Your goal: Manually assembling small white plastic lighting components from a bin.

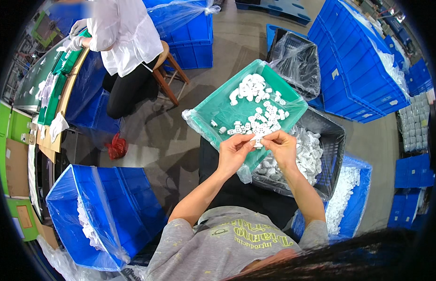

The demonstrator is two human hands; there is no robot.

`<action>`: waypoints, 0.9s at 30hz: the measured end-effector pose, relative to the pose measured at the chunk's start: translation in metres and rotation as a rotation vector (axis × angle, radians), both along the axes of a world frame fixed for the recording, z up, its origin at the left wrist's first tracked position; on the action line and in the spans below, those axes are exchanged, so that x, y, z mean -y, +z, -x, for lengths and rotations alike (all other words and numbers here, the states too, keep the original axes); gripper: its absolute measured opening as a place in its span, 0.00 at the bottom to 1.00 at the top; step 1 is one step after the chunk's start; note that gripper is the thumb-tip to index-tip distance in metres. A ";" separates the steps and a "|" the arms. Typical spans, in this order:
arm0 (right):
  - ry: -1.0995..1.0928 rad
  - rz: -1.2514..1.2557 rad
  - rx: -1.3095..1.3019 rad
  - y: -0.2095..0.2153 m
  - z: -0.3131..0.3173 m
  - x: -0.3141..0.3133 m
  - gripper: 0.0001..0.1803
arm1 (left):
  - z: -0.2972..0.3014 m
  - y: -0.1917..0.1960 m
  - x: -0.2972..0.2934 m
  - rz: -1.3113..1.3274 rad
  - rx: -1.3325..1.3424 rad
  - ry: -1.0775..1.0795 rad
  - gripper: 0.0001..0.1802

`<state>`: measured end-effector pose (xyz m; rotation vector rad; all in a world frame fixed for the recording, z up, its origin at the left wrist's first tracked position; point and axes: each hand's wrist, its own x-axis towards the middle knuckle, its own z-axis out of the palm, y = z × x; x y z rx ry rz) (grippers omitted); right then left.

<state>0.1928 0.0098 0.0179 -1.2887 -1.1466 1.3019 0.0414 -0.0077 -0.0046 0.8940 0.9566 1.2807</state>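
Observation:
Over the near edge of a green bin [213,112] my two hands meet at a small white plastic part [258,137]. My left hand [234,152] pinches its left side between thumb and fingers, while my right hand [281,146] pinches the right side. The fingertips cover much of the part, so its full shape is hidden. Below and beyond my hands, loose white plastic pieces [269,114] with dark holes lie scattered in the bin. A heap of smoother white parts [251,86] sits toward its far side. Clear plastic film lines the bin.
A black crate [337,145] of white parts stands right of my lap, with a blue bin [363,196] of white pieces beyond. At left is a film-lined blue bin [133,196]. A co-worker [129,37] sits at a bench at upper left. Tall blue bins [354,61] stand at upper right.

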 end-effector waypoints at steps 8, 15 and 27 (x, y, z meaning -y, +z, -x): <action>-0.026 -0.052 0.030 0.004 0.006 0.002 0.07 | 0.001 0.000 -0.001 -0.063 -0.102 -0.017 0.09; 0.316 0.137 0.166 0.011 -0.016 -0.003 0.11 | 0.004 0.004 0.005 -0.017 -0.156 -0.109 0.10; 0.121 -0.242 0.598 0.002 -0.013 0.010 0.05 | -0.019 0.000 0.007 -0.435 -0.762 0.218 0.08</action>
